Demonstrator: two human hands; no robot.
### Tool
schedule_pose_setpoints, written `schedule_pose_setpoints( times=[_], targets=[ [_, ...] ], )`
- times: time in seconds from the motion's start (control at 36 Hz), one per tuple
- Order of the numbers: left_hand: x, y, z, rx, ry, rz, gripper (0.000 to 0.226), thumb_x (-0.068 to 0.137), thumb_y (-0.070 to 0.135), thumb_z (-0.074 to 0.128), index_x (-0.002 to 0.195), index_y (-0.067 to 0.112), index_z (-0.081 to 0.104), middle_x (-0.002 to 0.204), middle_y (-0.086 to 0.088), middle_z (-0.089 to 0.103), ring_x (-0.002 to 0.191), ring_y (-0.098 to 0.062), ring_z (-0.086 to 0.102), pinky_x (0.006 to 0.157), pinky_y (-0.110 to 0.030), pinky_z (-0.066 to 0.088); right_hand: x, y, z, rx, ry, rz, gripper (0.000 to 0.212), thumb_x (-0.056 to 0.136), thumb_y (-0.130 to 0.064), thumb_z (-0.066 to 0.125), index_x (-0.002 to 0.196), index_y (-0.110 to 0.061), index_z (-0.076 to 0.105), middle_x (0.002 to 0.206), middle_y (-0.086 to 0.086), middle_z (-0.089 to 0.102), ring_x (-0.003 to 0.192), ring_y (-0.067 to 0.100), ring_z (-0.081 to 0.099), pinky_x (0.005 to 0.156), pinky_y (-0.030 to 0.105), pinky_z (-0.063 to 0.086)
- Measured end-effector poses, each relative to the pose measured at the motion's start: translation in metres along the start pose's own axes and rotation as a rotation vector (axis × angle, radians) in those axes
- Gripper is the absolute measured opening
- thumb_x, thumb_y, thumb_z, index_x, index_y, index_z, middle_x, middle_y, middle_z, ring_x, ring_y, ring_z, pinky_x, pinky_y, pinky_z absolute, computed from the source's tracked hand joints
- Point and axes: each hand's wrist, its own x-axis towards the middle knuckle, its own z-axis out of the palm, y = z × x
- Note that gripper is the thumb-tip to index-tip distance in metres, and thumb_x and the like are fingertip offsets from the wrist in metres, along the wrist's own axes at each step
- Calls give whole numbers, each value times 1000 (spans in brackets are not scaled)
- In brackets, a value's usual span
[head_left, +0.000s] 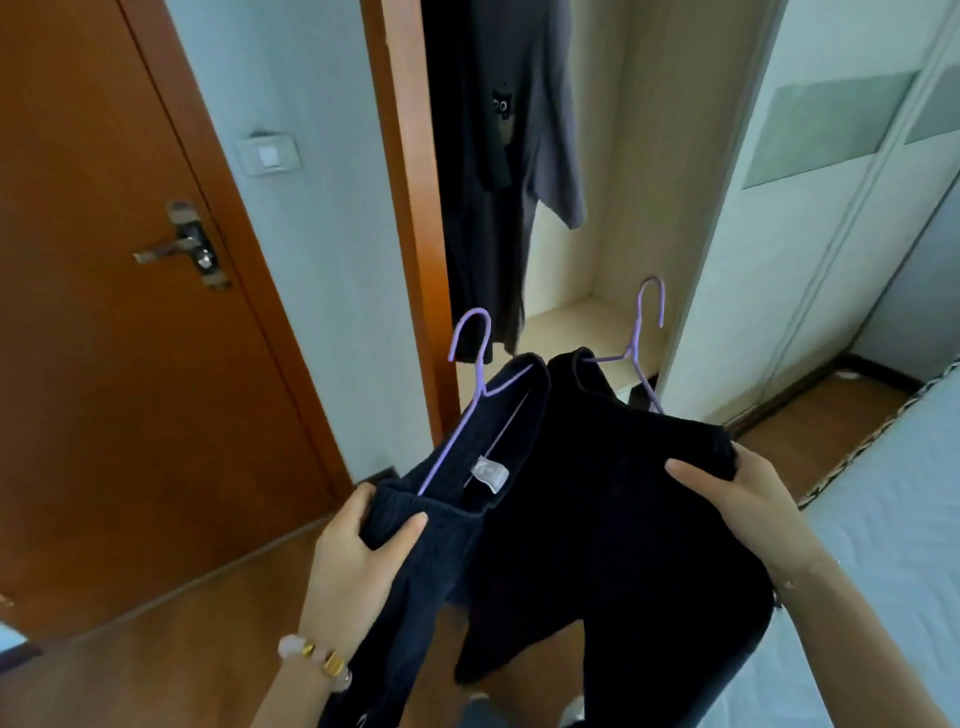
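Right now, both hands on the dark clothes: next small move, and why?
Probably lift both toward the wardrobe: left hand and right hand grip dark clothes on purple hangers, hooks up and free; it stands open ahead, a shirt hanging inside.

Both forearms are bare to the frame edge. At the wrist of the left hand (358, 551) sits a beaded bracelet (317, 660): rounded pale pink beads alternating with blocky gold-coloured pieces. At the wrist of the right hand (737, 499) is a thin chain bracelet (810, 569), fine-linked, its detail too small to read.
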Motion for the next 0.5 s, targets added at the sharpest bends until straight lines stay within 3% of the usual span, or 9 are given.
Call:
schedule_pose_setpoints(
  times=[0.06,0.14,0.19,0.36,0.42,0.5],
  targets=[
    [38,2,17,-17,-44,8,13,81,16,71,89,23,63,85,15,70,81,3,64,65,-15,49,25,5,4,37,44,17,24,79,-19,72,103,-16,69,94,1,75,91,23,71,81,36,58],
    [98,10,44,-50,-118,-22,16,80,14,71,93,22,64,85,6,71,83,-2,66,68,-14,49,67,9,6,70,76,41,48,63,-41,80,103,-17,69,96,4,75,83,18,73,64,23,58],
    [137,19,60,-54,-182,-20,17,81,17,70,97,21,64,91,4,71,87,-7,66,71,-18,49,96,7,3,83,85,42,49,63,-39,81,105,-16,68,99,7,74,82,19,73,65,24,57],
    [243,58,99,-128,-319,18,20,84,21,67,104,20,63,96,2,70,93,-12,66,85,-30,54,174,-22,-12,117,111,-4,87,36,-58,87,108,-13,67,98,11,74,85,28,72,64,24,57],
    [272,77,111,-206,-342,8,19,86,17,66,105,18,63,99,-2,69,93,-13,66,88,-34,54,195,-39,-20,112,116,-38,83,39,-58,86,106,-14,68,97,11,74,86,28,72,64,23,56],
    [314,114,132,-322,-360,29,8,88,12,62,96,15,63,92,-6,70,86,-17,67,80,-30,54,225,-69,-31,80,141,-74,52,58,-35,75,105,-13,67,97,10,74,84,24,72,62,20,55]
  ],
)
